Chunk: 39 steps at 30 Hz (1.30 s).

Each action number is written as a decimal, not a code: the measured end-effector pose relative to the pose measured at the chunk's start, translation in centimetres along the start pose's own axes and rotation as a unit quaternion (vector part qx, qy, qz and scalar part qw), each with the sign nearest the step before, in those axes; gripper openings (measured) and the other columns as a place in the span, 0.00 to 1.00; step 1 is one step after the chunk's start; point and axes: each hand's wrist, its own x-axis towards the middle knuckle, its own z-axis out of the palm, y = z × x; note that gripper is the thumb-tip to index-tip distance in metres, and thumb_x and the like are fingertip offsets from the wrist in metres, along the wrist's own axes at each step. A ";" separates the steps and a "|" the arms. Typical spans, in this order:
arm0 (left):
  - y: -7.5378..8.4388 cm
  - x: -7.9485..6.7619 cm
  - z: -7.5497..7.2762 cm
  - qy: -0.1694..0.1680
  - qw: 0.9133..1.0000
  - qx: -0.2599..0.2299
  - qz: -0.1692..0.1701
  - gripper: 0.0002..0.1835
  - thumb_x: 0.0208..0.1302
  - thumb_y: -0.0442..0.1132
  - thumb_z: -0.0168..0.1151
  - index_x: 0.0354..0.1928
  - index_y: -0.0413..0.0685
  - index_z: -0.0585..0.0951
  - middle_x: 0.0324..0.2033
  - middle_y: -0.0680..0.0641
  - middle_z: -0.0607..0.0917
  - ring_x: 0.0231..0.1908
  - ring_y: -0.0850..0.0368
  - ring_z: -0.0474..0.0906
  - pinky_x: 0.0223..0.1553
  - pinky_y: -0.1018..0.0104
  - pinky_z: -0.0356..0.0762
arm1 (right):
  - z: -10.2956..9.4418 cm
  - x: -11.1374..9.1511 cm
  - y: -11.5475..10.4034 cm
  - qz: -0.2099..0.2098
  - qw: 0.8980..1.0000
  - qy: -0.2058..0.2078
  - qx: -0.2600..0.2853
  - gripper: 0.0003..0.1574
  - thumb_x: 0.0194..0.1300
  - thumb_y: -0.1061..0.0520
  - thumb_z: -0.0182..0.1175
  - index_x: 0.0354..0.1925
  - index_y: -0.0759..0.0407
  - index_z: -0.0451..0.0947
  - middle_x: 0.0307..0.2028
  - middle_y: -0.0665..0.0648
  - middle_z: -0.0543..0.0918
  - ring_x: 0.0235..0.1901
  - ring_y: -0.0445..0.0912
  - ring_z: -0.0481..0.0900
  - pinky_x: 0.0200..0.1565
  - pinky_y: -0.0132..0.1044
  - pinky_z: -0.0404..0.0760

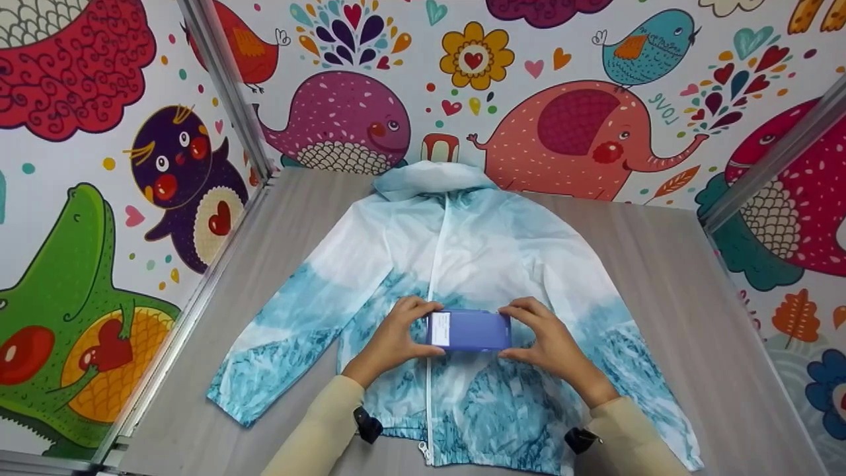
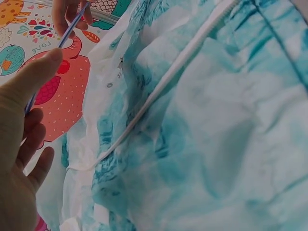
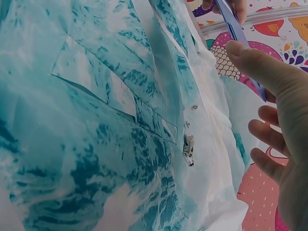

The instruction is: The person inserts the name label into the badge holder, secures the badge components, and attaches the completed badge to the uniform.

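Note:
Between both hands, above a jacket, is a flat blue-purple rectangle shaped like a phone, with a white label at its left end; its exact kind is unclear. My left hand pinches the left end between thumb and fingers. At the opposite end, my right hand pinches it likewise. Edge-on in the left wrist view, the rectangle looks thin. Spread out beneath lies the white and teal hooded jacket, front up, sleeves out to the sides. A white zipper runs down its front.
The jacket rests on a grey wood-grain table. Walls printed with cartoon animals stand at the back and sides, with a metal frame bar at the left corner. Dark straps sit on both wrists.

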 end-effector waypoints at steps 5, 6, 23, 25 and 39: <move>0.1 0.1 0.0 -0.004 1.000 0.000 0.000 0.37 0.51 0.49 0.78 0.65 0.60 0.76 0.55 0.51 0.77 0.57 0.53 0.71 0.55 0.49 0.77 | 0.1 0.1 -0.1 0.002 1.000 -0.001 0.008 0.42 0.47 0.48 0.78 0.61 0.52 0.77 0.58 0.50 0.76 0.58 0.48 0.78 0.54 0.49 0.81; 0.1 0.2 0.0 -0.005 1.000 -0.002 -0.001 0.37 0.51 0.49 0.78 0.65 0.59 0.76 0.55 0.51 0.77 0.57 0.53 0.71 0.55 0.50 0.77 | 0.1 0.1 -0.1 0.001 1.000 -0.001 0.010 0.42 0.48 0.48 0.78 0.61 0.52 0.77 0.58 0.50 0.76 0.58 0.48 0.78 0.54 0.49 0.81; 0.0 0.4 0.2 -0.008 1.000 -0.006 0.002 0.37 0.51 0.47 0.78 0.65 0.54 0.76 0.54 0.50 0.76 0.57 0.52 0.72 0.55 0.49 0.77 | 0.7 0.7 -0.5 0.000 1.000 -0.011 0.025 0.42 0.48 0.47 0.78 0.62 0.53 0.77 0.57 0.50 0.75 0.54 0.49 0.80 0.52 0.51 0.83; 0.1 0.4 0.1 -0.009 1.000 -0.007 0.002 0.37 0.51 0.47 0.78 0.65 0.55 0.76 0.55 0.50 0.76 0.57 0.52 0.72 0.55 0.49 0.77 | 0.8 0.8 -0.5 -0.007 1.000 -0.008 0.021 0.42 0.48 0.48 0.78 0.61 0.53 0.77 0.57 0.51 0.76 0.53 0.48 0.80 0.51 0.51 0.83; 0.5 0.5 0.2 -0.020 1.000 -0.012 -0.006 0.37 0.53 0.49 0.77 0.66 0.56 0.74 0.56 0.49 0.76 0.56 0.53 0.72 0.54 0.50 0.78 | 1.1 0.9 -0.5 -0.018 0.999 -0.003 0.032 0.41 0.47 0.52 0.79 0.60 0.52 0.77 0.54 0.50 0.77 0.51 0.46 0.80 0.50 0.52 0.82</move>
